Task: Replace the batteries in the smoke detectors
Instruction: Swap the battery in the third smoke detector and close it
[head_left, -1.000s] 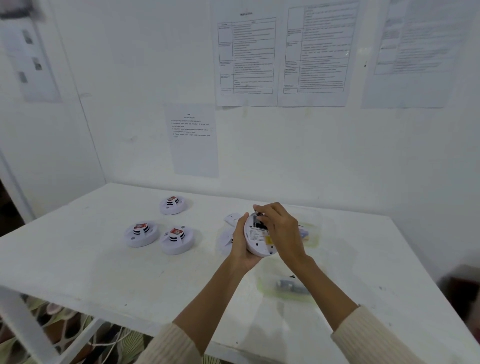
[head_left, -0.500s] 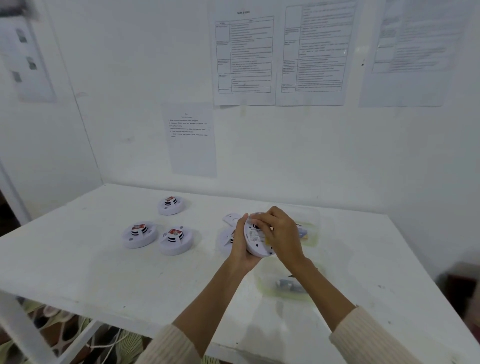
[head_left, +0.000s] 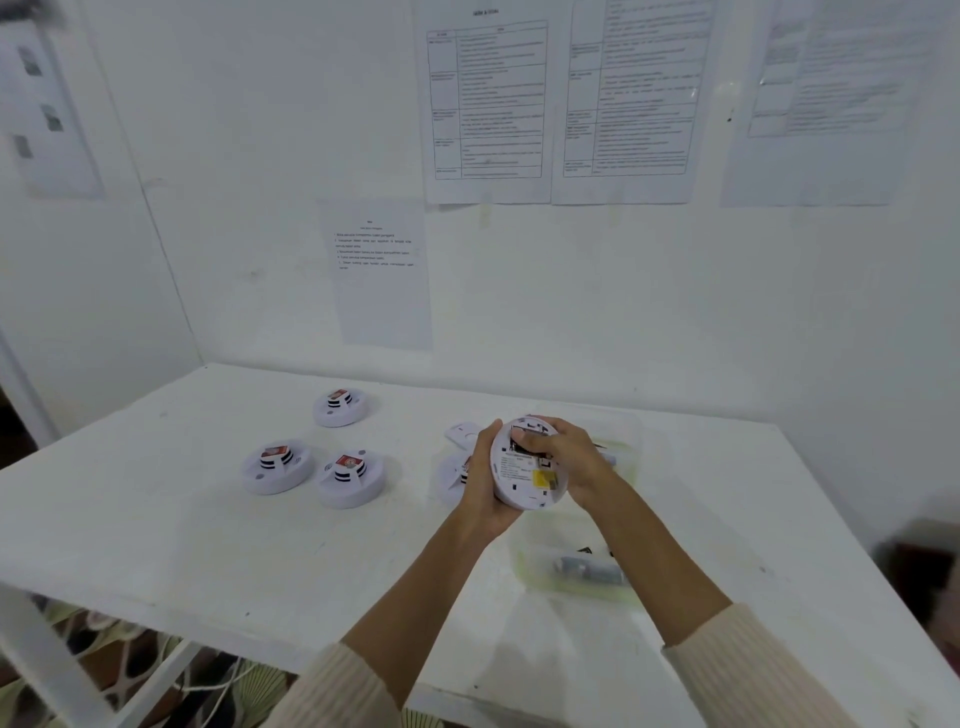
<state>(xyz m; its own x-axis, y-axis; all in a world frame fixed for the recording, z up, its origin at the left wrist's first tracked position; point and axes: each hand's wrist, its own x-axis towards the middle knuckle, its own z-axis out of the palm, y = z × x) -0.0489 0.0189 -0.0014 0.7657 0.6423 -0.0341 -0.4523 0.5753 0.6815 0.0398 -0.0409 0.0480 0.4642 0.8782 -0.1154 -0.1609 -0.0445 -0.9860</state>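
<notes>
White smoke detector (head_left: 519, 480) sits gripped in my left hand (head_left: 480, 491), right hand (head_left: 569, 462) curled round it poking its battery spot; three others (head_left: 350, 478) nearer the surface's (head_left: 156, 530) left edge probably wait.

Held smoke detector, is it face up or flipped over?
Flipped over: the smoke detector shows its labelled back, tilted on edge in the left hand, right hand at its top.

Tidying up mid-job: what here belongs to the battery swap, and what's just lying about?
Job: held detector, left hand, right hand, far detector, left detector, middle detector, half-hidden detector, loose cover, near tub.
Lying about: wall sheets, clutter under table.
</notes>
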